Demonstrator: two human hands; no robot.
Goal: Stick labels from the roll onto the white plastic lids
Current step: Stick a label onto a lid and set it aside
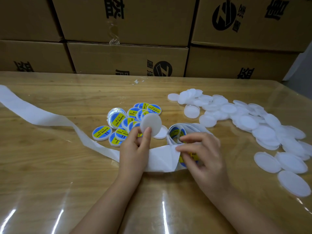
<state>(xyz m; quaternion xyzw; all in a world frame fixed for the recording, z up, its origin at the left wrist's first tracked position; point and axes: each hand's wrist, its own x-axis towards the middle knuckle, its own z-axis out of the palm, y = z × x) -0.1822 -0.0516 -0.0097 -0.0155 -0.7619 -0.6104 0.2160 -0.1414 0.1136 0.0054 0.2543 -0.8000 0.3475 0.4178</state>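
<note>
Stacked cardboard boxes behind, wood-grain bench under glossy clear sheet, backing strip trailing left, labelled lids piled centre, white lids heaped right, left hand fingers pinching one lid upright, right hand fingers pinching label beside roll.

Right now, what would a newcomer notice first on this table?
At the centre, the left hand holds up a blank white lid, and the right hand pinches a label on the backing strip. Behind them lies a cluster of labelled lids; a big heap of blank lids spreads to the right.
</note>
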